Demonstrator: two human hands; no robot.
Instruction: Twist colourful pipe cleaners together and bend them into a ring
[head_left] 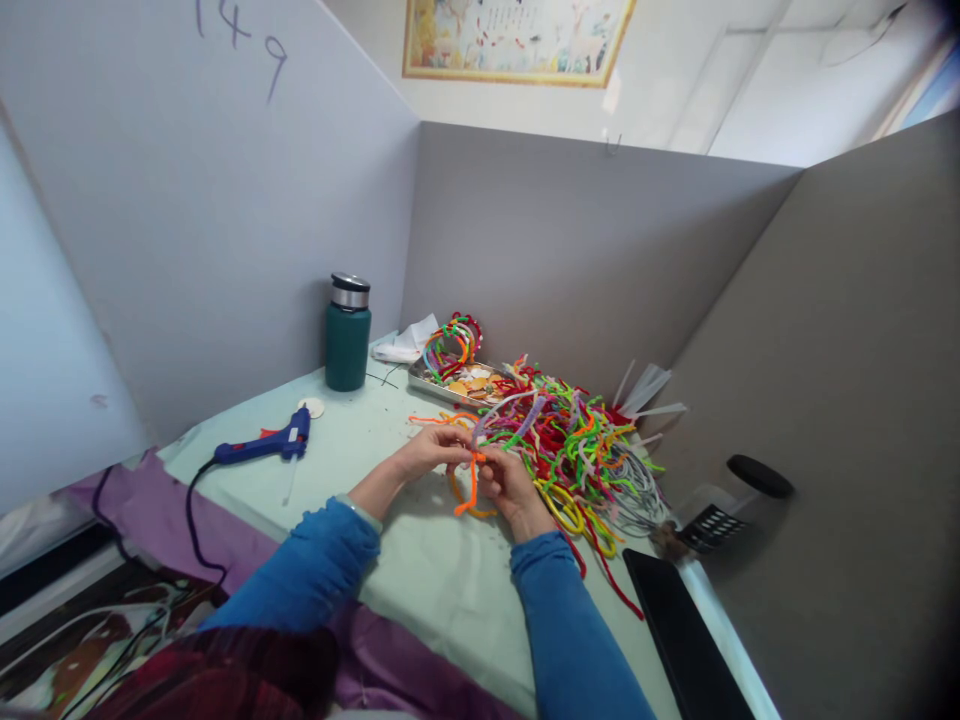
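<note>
Both of my hands meet over the middle of the table, fingers pinched on an orange pipe cleaner. My left hand grips it from the left, and my right hand from the right. One orange end hangs down between them. A ring of pipe cleaners, with a purple and grey stretch at its top, rises just beyond my fingers; how it joins the orange piece is hidden. Just behind and to the right lies a big heap of coloured pipe cleaners.
A blue glue gun lies at left, its cord running off the table edge. Behind it stands a green bottle. A metal tray holds round pieces and finished-looking rings. A black slab lies at right. Grey partitions enclose the table.
</note>
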